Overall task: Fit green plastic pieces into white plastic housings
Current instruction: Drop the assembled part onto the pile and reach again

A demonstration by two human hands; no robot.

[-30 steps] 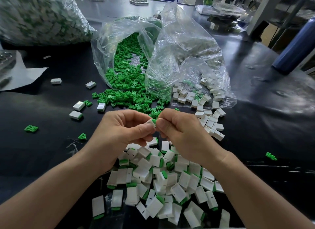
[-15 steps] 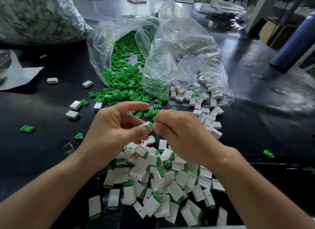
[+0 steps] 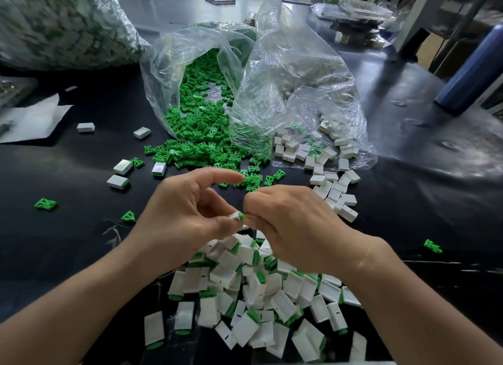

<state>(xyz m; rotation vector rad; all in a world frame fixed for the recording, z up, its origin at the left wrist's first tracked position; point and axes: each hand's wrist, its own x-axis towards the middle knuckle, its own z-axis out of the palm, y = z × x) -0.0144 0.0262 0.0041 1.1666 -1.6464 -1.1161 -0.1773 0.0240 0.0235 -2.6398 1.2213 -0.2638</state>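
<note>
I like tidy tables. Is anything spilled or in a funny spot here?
Yes. Small green plastic pieces spill from the open clear plastic bag onto the black table, and one stray green piece lies alone far right.

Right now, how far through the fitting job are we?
Done: a pile of fitted housings lies below the hands. In hand: the left hand pinches a white housing, and the right hand pinches a green piece at its end. Left: many loose green pieces and empty housings farther back.
</note>
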